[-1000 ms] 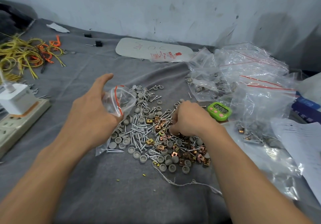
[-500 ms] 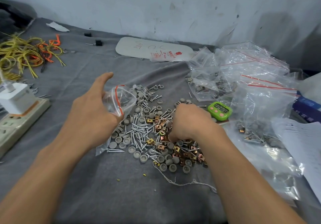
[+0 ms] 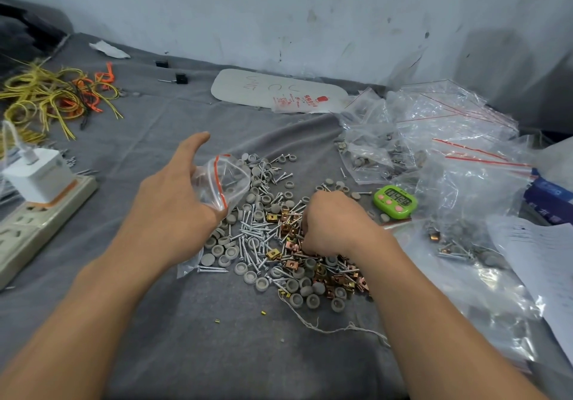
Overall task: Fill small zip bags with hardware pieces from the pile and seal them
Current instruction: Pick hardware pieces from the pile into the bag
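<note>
A pile of hardware (image 3: 273,238) lies on the grey cloth: silver screws, grey round caps and brass clips. My left hand (image 3: 173,210) holds a small clear zip bag (image 3: 226,182) with a red seal strip, its mouth held open toward the pile, the index finger stretched out. My right hand (image 3: 331,223) rests knuckles-up on the brass clips in the middle of the pile, fingers curled down into them. What the fingers pinch is hidden.
Filled and empty zip bags (image 3: 434,139) heap at the right, with a green timer (image 3: 394,201) in front. Paper sheets (image 3: 539,263) lie far right. A power strip with a white charger (image 3: 34,195) and yellow and orange wires (image 3: 52,98) sit at the left.
My right hand has shifted a little toward me and left across the brass clips. My left hand keeps the bag in the same place.
</note>
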The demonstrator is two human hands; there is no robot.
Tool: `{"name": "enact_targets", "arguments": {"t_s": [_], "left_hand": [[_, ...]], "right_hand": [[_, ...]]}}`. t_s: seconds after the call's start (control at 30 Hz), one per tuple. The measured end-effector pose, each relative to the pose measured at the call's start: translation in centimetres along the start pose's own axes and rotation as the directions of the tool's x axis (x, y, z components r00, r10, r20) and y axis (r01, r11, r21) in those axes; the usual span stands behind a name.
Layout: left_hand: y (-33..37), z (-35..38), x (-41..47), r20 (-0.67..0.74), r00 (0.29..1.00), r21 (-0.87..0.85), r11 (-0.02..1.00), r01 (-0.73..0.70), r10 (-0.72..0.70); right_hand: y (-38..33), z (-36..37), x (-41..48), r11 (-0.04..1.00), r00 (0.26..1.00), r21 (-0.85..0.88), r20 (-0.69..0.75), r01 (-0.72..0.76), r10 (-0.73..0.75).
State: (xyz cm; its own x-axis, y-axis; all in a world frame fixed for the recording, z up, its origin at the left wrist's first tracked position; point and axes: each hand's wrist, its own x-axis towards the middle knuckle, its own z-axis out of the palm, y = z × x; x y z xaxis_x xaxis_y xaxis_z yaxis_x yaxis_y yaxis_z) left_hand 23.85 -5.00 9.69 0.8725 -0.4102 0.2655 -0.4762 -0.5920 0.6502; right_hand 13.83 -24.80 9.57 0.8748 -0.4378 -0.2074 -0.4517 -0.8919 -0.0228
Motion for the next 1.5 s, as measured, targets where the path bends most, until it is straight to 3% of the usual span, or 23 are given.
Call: {"name": "enact_targets", "arguments": {"t_s": [0.2,0.37,0.43,0.53,0.63,0.77,0.9,1.0,1.07,1.17,1.27,1.4,1.5], "left_hand": [[-0.1,0.1,0.2,0.013,1.0,-0.018,1.0,0.004,-0.003],[0.0,0.2,0.3,0.04,0.999,-0.012,1.0,-0.001,0.001],[-0.1,0.2,0.2,0.057,0.998,-0.012,1.0,-0.008,0.009],[-0.2,0.4,0.2,0.077,0.997,0.0,1.0,-0.017,0.016],[-0.1,0.7,0.2,0.091,0.995,0.006,0.999,-0.043,0.042],[-0.1,0.9,0.0,0.127,0.989,-0.022,0.997,-0.075,0.077],[0.3,0.8,-0.2,0.15,0.983,-0.03,0.994,-0.106,0.109],[0.4,0.6,-0.3,0.135,0.987,-0.06,0.995,-0.078,0.085],[0.4,0.3,-0.2,0.119,0.993,-0.109,0.994,-0.015,0.028],[0.5,0.1,0.0,0.064,0.998,-0.179,0.983,0.039,-0.028],[0.7,0.0,-0.1,0.012,0.999,-0.161,0.986,0.036,-0.034],[0.8,-0.2,-0.3,0.041,0.999,-0.142,0.989,0.042,-0.036],[0.9,-0.2,-0.2,0.054,0.998,-0.141,0.989,0.047,-0.039]], "right_hand": [[0.7,-0.6,-0.4,0.995,0.992,0.085,0.108,0.061,-0.07],[1.6,-1.2,-0.3,0.964,0.998,0.263,-0.061,0.049,-0.034],[1.7,-1.4,-0.5,0.884,0.991,0.456,-0.12,0.107,-0.058],[0.8,-1.9,-0.8,0.678,0.965,0.7,-0.256,0.224,-0.054],[-1.5,-2.2,-1.3,0.565,0.93,0.759,-0.364,0.323,-0.042],[-3.9,-1.8,-1.1,0.555,0.903,0.743,-0.427,0.375,-0.039],[-5.2,-1.6,-1.0,0.58,0.882,0.688,-0.456,0.436,-0.121],[-4.0,-2.2,-1.1,0.585,0.846,0.678,-0.533,0.446,-0.028],[-1.7,-2.6,-1.2,0.67,0.844,0.643,-0.535,0.37,0.047],[1.2,-2.5,-1.2,0.864,0.953,0.488,-0.3,0.125,0.032],[1.0,-1.8,-1.1,0.955,0.998,0.291,-0.046,0.061,-0.05],[-0.7,-1.0,-0.5,0.975,0.998,0.221,0.061,0.014,-0.028],[-1.6,-0.4,-0.1,0.986,0.999,0.165,0.031,0.027,-0.032]]}}
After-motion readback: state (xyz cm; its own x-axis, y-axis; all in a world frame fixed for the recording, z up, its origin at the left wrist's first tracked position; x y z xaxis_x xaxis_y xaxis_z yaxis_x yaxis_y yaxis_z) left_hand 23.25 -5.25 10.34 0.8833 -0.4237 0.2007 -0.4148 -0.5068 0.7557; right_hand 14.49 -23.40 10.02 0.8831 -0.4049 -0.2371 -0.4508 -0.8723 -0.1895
